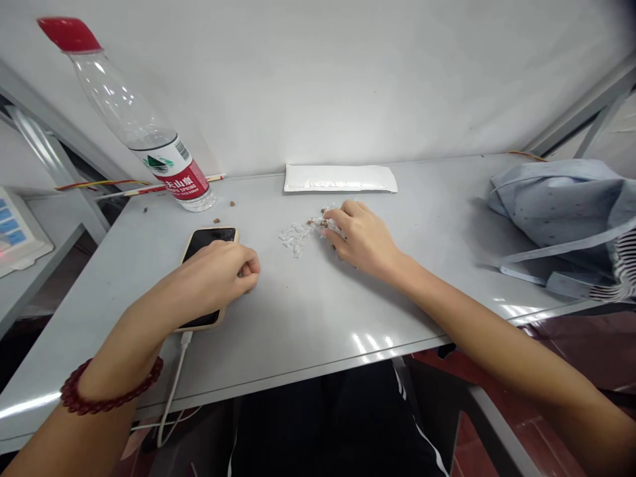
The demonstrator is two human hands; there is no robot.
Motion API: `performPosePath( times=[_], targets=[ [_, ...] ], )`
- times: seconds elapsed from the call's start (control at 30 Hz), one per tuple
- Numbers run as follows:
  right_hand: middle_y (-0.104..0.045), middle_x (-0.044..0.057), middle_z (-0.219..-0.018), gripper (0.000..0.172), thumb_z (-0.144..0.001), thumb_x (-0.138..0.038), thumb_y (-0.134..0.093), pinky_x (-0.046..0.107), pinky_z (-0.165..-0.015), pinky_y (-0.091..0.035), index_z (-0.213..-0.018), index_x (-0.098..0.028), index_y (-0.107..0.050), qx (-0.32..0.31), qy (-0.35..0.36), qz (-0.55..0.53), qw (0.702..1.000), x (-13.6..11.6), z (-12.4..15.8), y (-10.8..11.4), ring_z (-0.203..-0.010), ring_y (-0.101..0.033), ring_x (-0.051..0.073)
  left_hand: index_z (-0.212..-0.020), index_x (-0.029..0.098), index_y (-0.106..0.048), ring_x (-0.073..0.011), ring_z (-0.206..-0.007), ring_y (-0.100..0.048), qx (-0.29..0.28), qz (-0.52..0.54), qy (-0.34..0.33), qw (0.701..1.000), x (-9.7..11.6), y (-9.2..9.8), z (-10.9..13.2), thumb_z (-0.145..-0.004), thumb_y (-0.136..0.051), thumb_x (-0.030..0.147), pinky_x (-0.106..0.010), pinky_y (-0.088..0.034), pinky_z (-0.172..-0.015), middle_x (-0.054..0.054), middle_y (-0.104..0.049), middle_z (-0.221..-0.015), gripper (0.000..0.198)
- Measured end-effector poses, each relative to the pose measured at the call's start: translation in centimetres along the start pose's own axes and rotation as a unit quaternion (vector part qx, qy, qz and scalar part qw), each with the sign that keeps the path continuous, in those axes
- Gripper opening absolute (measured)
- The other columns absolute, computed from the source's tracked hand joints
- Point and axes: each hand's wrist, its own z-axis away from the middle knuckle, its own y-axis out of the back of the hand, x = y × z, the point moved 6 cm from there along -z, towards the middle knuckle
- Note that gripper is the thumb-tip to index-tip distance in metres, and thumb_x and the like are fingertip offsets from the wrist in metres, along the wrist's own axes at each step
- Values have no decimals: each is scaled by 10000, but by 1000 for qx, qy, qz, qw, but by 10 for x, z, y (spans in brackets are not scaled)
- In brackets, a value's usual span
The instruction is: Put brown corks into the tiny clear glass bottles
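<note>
Near the middle of the table, a loose pile of small clear pieces (295, 237) lies mixed with several small brown pieces (311, 222). My right hand (362, 235) reaches over the right part of this pile, touching it with thumb and forefinger parted. Its other fingers are partly hidden. To the left, my left hand (226, 268) is closed, fingers curled in, above a black-screened phone (207, 236) in a pale case. What those curled fingers hold, if anything, is hidden. Two stray brown bits (216, 220) lie beyond the phone.
A red-capped clear bottle (163, 156) stands at the back left. Against the back wall lies a flat white packet (340, 177). A light-blue cloth bag (561, 212) sits at the right. A white charging cable (173, 384) runs from the phone over the grey table's (298, 331) front edge.
</note>
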Motion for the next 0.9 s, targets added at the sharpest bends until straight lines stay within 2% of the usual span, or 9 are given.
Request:
performPosePath(
  times=[0.13, 0.2, 0.27, 0.43, 0.53, 0.6, 0.73, 0.8, 0.9],
  targets=[
    [-563, 155, -1088, 283, -993, -251, -486, 362, -778, -393, -1185, -149, -667, 21, 147, 10, 989, -27, 6, -3, -963, -421, 258, -629, 229, -612, -209, -634, -615, 28, -5, -19, 999, 12, 4, 0, -723, -516, 248, -304, -418, -567, -11, -676, -645, 136],
    [-565, 144, -1091, 326, -991, -147, -430, 369, -811, -392, -1209, -168, -671, 0, 206, 13, 978, -39, 10, -10, -956, -402, 249, -622, 229, -600, -202, -615, -613, 50, 9, -33, 998, 19, 7, 1, -703, -531, 244, -292, -425, -550, -7, -666, -630, 108],
    [-566, 142, -1098, 398, -965, -53, -381, 371, -816, -393, -1201, -174, -678, -18, 228, 19, 973, -43, 12, -18, -946, -392, 243, -626, 233, -583, -186, -566, -597, 65, 32, -49, 996, 26, 10, 1, -697, -538, 245, -281, -425, -524, 8, -648, -597, 85],
    [-591, 149, -1010, 360, -982, -65, -364, 367, -793, -413, -1054, -119, -712, -45, 230, -10, 972, -42, 12, -26, -897, -411, 228, -696, 236, -576, -181, -593, -599, 111, 66, -92, 987, 35, 15, 5, -762, -514, 266, -281, -446, -565, 19, -651, -621, 96],
    [-597, 132, -961, 303, -993, -133, -423, 360, -808, -427, -1124, -96, -693, -50, 235, -69, 968, -40, 11, -21, -886, -440, 219, -719, 235, -597, -193, -655, -605, 129, 54, -98, 985, 36, 17, 6, -781, -512, 276, -289, -454, -613, 10, -656, -660, 113],
    [-603, 142, -1033, 319, -972, -116, -448, 363, -830, -422, -1197, -100, -673, -28, 232, -82, 969, -38, 10, -14, -923, -448, 225, -723, 236, -599, -193, -661, -605, 125, 57, -96, 986, 37, 16, 6, -789, -511, 287, -284, -451, -607, 10, -655, -666, 121],
    [-604, 146, -1219, 431, -892, 18, -429, 392, -851, -378, -1187, -148, -696, -35, 232, -16, 972, -35, 8, -14, -1033, -429, 264, -734, 233, -597, -185, -668, -623, 109, 79, -99, 986, 41, 14, 5, -790, -507, 295, -277, -462, -619, 11, -669, -685, 123],
    [-626, 134, -1185, 425, -896, 21, -422, 395, -829, -357, -1145, -163, -713, -61, 231, 7, 971, -36, 9, -18, -1023, -438, 266, -741, 227, -606, -181, -651, -625, 124, 85, -91, 984, 41, 15, 5, -779, -511, 292, -276, -462, -611, 10, -666, -674, 121],
    [-635, 137, -1042, 316, -981, -108, -426, 390, -791, -339, -1073, -151, -725, -70, 212, 13, 975, -37, 9, -20, -927, -464, 242, -742, 225, -624, -173, -606, -612, 161, 95, -80, 979, 41, 19, 6, -765, -528, 294, -270, -452, -577, 14, -645, -630, 120]
  ],
)
